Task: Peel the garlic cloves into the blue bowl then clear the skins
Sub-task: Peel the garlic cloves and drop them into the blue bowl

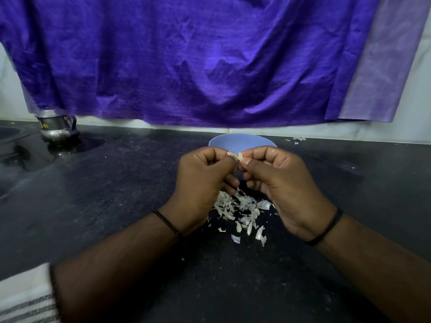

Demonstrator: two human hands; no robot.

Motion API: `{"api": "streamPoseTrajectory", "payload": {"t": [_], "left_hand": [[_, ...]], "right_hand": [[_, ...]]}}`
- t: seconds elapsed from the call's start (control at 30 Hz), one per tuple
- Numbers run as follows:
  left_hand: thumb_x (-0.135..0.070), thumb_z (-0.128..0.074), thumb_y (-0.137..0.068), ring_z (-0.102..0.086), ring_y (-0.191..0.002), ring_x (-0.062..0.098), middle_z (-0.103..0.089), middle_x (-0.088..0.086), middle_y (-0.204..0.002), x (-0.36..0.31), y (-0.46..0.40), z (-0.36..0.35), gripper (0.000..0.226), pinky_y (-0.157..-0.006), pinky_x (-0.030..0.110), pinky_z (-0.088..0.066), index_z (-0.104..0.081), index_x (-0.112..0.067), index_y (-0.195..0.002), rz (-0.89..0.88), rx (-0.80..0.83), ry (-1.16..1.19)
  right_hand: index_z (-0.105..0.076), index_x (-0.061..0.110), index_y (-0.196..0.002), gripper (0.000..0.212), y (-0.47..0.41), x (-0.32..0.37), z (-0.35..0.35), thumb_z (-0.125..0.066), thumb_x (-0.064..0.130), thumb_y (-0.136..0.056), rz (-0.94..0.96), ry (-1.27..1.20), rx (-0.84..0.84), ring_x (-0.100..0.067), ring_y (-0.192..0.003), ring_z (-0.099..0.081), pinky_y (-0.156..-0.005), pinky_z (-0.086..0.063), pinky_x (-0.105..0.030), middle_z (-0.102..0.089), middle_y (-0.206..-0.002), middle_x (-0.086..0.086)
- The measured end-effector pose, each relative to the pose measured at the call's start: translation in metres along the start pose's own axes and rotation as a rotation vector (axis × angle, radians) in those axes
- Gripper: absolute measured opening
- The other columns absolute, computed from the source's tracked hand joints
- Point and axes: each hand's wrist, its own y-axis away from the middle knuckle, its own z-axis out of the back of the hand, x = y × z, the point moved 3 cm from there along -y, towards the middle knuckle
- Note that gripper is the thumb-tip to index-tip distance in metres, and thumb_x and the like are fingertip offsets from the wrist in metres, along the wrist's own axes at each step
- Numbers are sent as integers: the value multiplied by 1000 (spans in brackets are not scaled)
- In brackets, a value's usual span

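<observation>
- Pinching a garlic clove (239,156) between both hands, raised above the dark counter (116,194).
- Left hand (205,180): fingers curled tight, thumb and forefinger closed on the clove's left end.
- Right hand (279,183): fingers curled likewise, thumb tip pressed at the clove's right end, knuckles almost touching the left hand's.
- Only a pale sliver of clove and skin visible in the pinch; rest hidden by fingers.
- Just beyond the pinch, partly hidden by the hands: blue bowl (242,142), contents out of sight.
- Directly beneath the hands and toward the wrists: scattered garlic skins (242,210) on the counter.
- Far left of the grip: metal pot (58,127); behind everything, purple cloth (186,61).
</observation>
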Motion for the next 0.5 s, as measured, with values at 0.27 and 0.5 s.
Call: {"api": "streamPoseTrajectory", "payload": {"t": [0.27, 0.5], "left_hand": [[2, -61, -90, -57, -46, 16, -66, 10, -64, 0, 0, 1, 10, -43, 26, -49, -66, 4, -82, -31, 8, -55], [-6, -65, -89, -61, -48, 15, -68, 15, -66, -3, 1, 4, 8, -43, 27, -53, -68, -3, -82, -173, -5, -292]], "right_hand": [[-72, 12, -101, 14, -1, -2, 0, -64, 5, -93, -15, -27, 31, -14, -75, -63, -69, -51, -28, -73, -84, -7], [-74, 20, -103, 17, 2, 9, 0, -66, 9, -93, 202, 229, 38, -24, -78, -72, -66, -54, -22, -76, -84, -7]]}}
